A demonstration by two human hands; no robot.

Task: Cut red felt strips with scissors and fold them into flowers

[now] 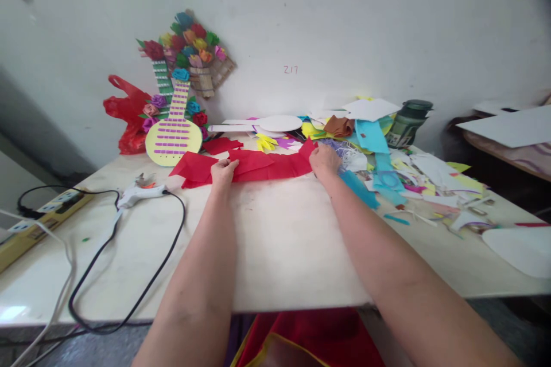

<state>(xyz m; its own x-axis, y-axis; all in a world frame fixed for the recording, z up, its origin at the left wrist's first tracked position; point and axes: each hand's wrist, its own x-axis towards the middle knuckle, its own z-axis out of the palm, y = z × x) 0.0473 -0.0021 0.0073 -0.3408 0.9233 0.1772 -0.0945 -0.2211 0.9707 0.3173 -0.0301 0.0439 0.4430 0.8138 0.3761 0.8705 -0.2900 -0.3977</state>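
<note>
A long strip of red crepe paper (275,167) lies stretched across the far middle of the table, with folds and an uneven left end. My left hand (224,172) pinches it near its left part, thumb and fingers pressed together. At the right end, my right hand (324,159) has its fingers closed on the paper's edge. Just behind the strip are another piece of red paper (221,145) and a yellow paper flower (266,142). Blue crepe paper (360,189) lies close to my right wrist.
On the left, a glue gun (142,194) trails a looped black cable near a power strip (47,221). Paper-flower guitars (174,140) lean on the wall beside a red plastic bag (129,114). Paper scraps (430,178) and a dark green bottle (408,123) occupy the right side.
</note>
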